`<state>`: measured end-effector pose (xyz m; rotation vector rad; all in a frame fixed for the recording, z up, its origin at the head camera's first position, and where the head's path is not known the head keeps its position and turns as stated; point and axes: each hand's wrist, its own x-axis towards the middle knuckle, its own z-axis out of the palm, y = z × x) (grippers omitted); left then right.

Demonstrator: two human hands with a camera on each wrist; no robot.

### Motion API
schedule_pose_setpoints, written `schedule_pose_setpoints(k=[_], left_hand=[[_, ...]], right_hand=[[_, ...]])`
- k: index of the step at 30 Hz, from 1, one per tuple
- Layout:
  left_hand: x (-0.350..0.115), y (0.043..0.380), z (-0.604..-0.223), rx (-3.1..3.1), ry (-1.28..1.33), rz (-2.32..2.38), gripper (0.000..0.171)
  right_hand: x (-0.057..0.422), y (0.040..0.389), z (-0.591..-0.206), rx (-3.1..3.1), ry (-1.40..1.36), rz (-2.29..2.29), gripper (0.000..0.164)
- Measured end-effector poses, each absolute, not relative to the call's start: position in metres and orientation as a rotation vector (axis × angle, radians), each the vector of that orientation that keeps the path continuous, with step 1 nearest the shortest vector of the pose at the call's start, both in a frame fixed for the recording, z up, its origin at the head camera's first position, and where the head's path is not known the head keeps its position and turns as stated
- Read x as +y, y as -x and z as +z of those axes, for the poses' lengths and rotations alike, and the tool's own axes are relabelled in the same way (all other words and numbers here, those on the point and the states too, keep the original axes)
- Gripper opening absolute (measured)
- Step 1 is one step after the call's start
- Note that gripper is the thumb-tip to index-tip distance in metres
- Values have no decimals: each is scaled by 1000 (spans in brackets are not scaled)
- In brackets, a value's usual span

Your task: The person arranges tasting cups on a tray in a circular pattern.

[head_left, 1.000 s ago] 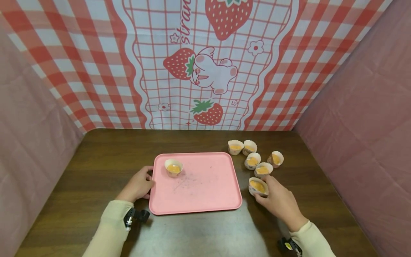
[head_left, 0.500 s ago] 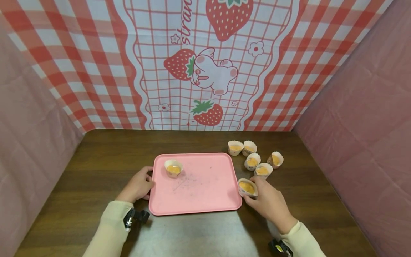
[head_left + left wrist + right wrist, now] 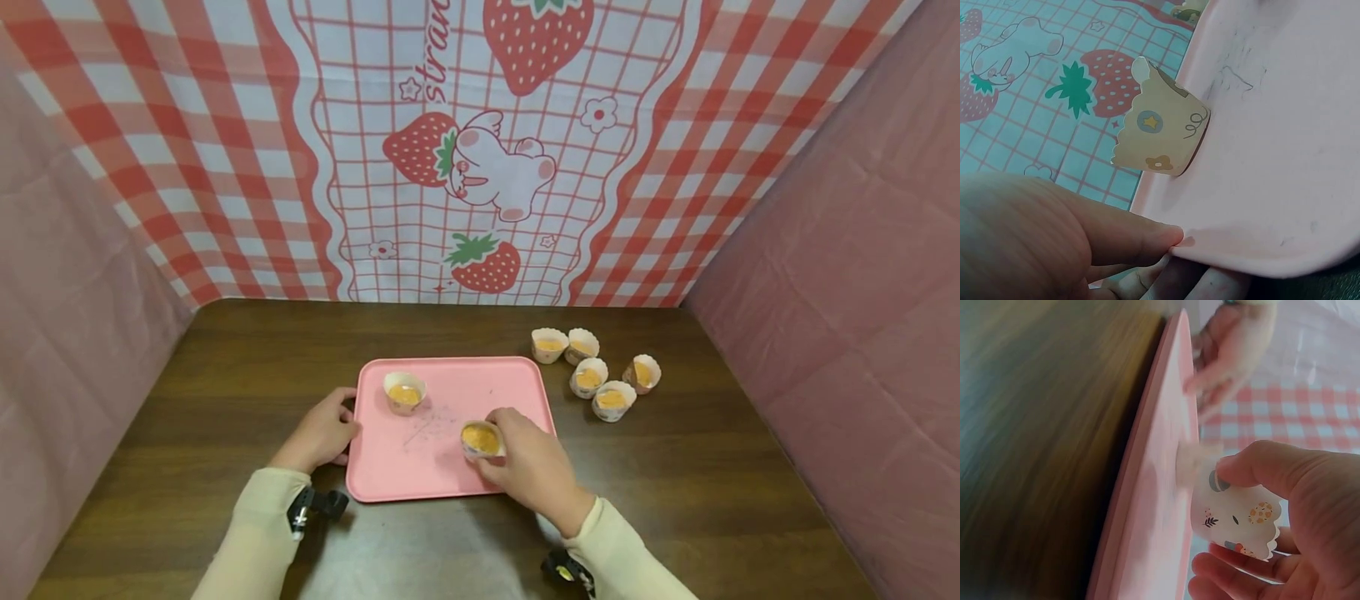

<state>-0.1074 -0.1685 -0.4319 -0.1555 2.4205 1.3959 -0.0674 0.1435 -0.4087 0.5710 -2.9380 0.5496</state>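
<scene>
My right hand pinches a paper cupcake with a yellow-orange top over the front middle of the pink tray. Thumb and fingers take its sides, and in the right wrist view the cupcake's printed paper wall looks slightly above the tray. My left hand grips the tray's left edge; the left wrist view has the thumb on top of the rim and fingers beneath. A second cupcake stands upright near the tray's back left corner.
Right of the tray, several more cupcakes stand on the dark wooden table, one cupcake a little apart. A strawberry-print cloth hangs behind the table, and pink cloth closes off both sides.
My right hand has carried the cupcake leftward from the table, past the tray's right edge, to above the tray. The left hand and the other cupcakes have stayed put.
</scene>
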Motion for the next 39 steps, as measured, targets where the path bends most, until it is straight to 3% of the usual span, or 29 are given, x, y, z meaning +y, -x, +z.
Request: schedule_pose_setpoints(k=[10, 24, 32, 39], left_hand=[[-171, 109, -434, 2421, 179, 1387, 60], [-170, 110, -433, 2417, 169, 1418, 61], [-171, 110, -431, 2415, 171, 1401, 60], [-172, 112, -434, 2402, 175, 1387, 60]], right_hand=[[57, 84, -416, -2939, -692, 524, 46], [31, 86, -421, -2928, -593, 348, 47], [49, 85, -412, -2964, -606, 459, 53], [143, 90, -387, -2830, -518, 679, 45]])
